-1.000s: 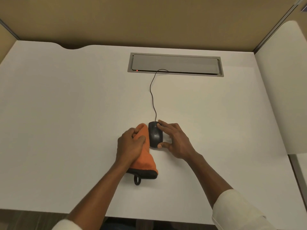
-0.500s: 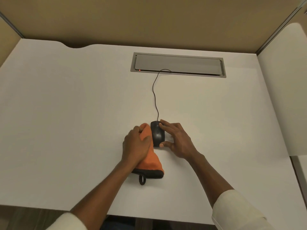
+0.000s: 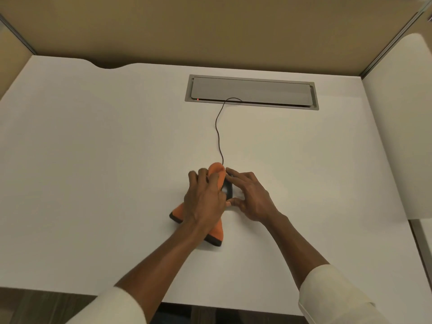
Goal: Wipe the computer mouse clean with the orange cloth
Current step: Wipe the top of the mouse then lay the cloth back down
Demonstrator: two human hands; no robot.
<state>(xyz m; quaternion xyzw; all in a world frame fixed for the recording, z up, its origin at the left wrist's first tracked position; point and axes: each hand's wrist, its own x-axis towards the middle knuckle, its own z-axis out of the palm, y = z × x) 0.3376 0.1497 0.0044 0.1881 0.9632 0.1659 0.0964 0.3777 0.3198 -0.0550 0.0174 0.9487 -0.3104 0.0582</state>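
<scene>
The black wired computer mouse (image 3: 228,190) sits on the white desk (image 3: 93,160), mostly covered. My left hand (image 3: 204,199) presses the orange cloth (image 3: 216,170), black-edged at its near end, over the mouse's left side and front. My right hand (image 3: 251,195) grips the mouse from the right, fingers along its far side and thumb at its near end. Only a narrow strip of the mouse shows between the hands.
The mouse cable (image 3: 218,132) runs back to a grey cable hatch (image 3: 251,91) set in the desk. Tan partition walls (image 3: 210,31) enclose the back and sides. A second white desk surface (image 3: 402,125) adjoins on the right.
My left hand has slid the orange cloth rightward and forward from beside the mouse onto it. The right hand has kept its hold on the mouse.
</scene>
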